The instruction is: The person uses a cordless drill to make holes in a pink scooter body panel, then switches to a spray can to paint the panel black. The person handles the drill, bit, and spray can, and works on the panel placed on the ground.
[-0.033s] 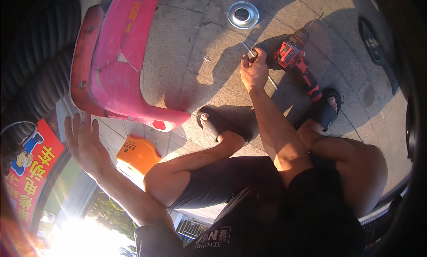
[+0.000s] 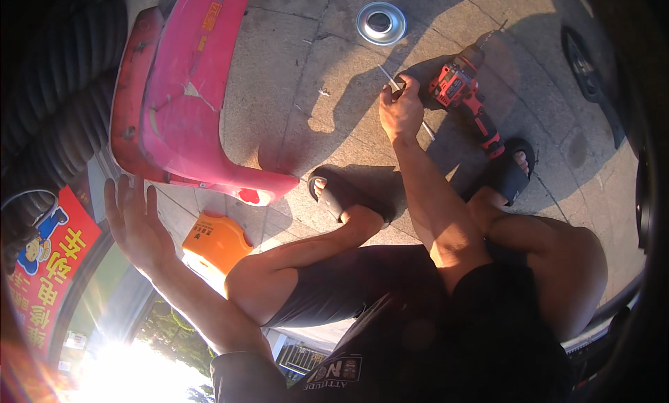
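My left hand (image 2: 141,229) is raised at the left with its fingers stretched apart and nothing in it. Just beyond its fingertips is the lower end of a pink, scuffed plastic body panel (image 2: 182,120) with a red edge. My right hand (image 2: 403,116) is out in front of me, thumb and fingers curled together. Something dark shows at its fingertips; what they hold is hard to make out. A thin pale rod (image 2: 428,130) passes behind this hand. To the right of it lies a red and black cordless drill (image 2: 454,88), a long bit in its chuck.
A round silver metal dish (image 2: 398,32) with a dark centre sits on the paving at the top. A long black part (image 2: 585,72) lies far right. Near my left knee stands an orange plastic stool (image 2: 219,241). Dark ribbed material (image 2: 59,89) and a red sign (image 2: 56,277) fill the left.
My right hand has shifted slightly to the right, while the rod stays in place. My left hand has moved a touch to the right too.
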`<state>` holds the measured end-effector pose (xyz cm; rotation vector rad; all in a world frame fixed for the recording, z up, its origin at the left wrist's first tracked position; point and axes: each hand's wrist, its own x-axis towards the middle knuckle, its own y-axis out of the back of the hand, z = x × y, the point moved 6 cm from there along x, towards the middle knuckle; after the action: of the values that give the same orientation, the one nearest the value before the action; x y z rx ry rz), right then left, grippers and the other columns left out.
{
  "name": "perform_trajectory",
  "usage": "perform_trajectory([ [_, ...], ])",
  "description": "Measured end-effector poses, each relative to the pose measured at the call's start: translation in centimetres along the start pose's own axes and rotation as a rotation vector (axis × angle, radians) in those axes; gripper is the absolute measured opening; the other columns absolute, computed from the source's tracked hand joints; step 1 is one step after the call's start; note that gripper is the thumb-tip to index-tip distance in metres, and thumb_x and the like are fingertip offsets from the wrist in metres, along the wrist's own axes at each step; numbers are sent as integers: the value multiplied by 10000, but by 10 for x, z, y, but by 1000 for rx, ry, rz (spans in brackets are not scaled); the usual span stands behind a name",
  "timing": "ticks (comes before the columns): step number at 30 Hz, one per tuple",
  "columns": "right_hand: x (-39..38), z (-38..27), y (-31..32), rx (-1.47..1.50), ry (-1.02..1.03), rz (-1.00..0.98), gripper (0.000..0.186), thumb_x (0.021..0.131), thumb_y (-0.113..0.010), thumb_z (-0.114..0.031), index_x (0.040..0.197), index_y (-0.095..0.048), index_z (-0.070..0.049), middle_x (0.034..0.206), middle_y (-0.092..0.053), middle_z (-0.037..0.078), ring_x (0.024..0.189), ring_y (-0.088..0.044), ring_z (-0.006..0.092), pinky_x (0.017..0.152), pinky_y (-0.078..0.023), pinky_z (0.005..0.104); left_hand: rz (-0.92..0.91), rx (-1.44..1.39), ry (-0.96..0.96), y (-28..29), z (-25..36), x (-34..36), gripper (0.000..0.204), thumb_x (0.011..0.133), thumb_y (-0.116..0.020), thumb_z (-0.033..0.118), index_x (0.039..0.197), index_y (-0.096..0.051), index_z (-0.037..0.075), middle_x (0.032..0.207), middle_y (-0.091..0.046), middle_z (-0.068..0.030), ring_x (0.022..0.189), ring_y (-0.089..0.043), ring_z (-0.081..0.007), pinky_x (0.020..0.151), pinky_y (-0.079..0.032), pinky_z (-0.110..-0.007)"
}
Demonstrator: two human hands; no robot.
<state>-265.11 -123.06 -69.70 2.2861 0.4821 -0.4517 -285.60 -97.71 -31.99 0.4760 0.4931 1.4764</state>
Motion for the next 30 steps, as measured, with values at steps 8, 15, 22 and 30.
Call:
perform_trajectory([
  [8,14,-4,3,-175,66,-107,185,889,-597,-264,934,-664,-98,841,-710,173,811,-689,388,745,-541,491,-37,8,91,8,-7,4,520,962,-607,168,1397,-412,-39,1189,-614,-142,1253,-537,-294,1057,-366,-473],
  [15,13,-9,5,-125,90,-158,191,872,-616,-247,967,-665,-89,863,-716,150,813,-696,357,748,-547,461,31,-37,80,13,1,-1,511,968,-585,187,1382,-416,-61,1293,-552,-178,1245,-551,-317,1062,-364,-475],
  [22,-37,-66,-9,316,224,-282,174,848,-690,-196,960,-658,-68,791,-689,84,701,-680,235,678,-544,350,-17,103,-33,-5,17,-8,645,928,-627,212,1466,-355,-16,1474,-405,-220,1309,-484,-333,1074,-356,-503],
  [30,-42,-120,27,753,359,-158,138,824,-706,-82,938,-633,-58,693,-585,29,560,-558,121,544,-468,276,44,159,-123,-19,30,-8,610,934,-646,232,1464,-404,50,1393,-485,-125,1295,-445,-242,1045,-321,-482],
])
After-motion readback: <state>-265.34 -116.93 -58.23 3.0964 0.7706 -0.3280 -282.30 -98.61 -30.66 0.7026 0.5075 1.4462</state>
